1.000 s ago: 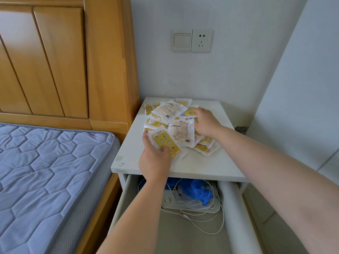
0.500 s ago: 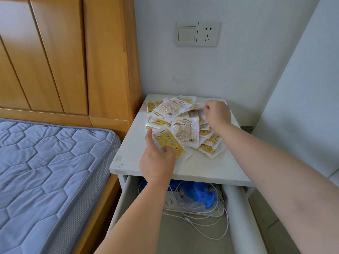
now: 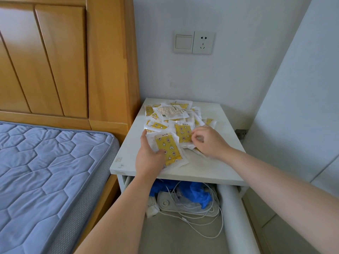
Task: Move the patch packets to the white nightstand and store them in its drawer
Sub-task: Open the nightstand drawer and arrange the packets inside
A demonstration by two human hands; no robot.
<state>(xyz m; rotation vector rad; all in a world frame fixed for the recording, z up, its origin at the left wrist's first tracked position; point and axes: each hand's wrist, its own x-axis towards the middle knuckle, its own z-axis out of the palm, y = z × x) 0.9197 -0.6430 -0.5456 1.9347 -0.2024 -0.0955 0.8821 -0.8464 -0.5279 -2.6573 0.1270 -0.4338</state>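
Your left fingers (image 3: 145, 138) lie under the near packet (image 3: 169, 150) with the thumb pressed on top, so your left hand (image 3: 148, 158) holds that yellow packet at the centre of the frame. Your right hand (image 3: 209, 142) has its fingertips curled narrow and pinching the edge of another one in the packets (image 3: 172, 114), though how firmly you cannot tell.

The pile already sits on the nightstand (image 3: 211, 169), so the move looks done. Storing is what is left: the drawer (image 3: 174, 235) stands pulled out at the bottom centre, and no packet shows inside it. You have the whole heap to gather and drop in, probably in several handfuls, since the packets are loose and overlapping.

Inside the drawer, toward the back, lie a white cable (image 3: 201, 233), a blue bag (image 3: 198, 195) and a flat white device (image 3: 183, 206); the front part is bare, which should take the packets.

At the left of the frame a blue mattress (image 3: 45, 171) meets a wooden headboard (image 3: 55, 61). A switch and socket (image 3: 194, 42) sit on the wall above, top centre.
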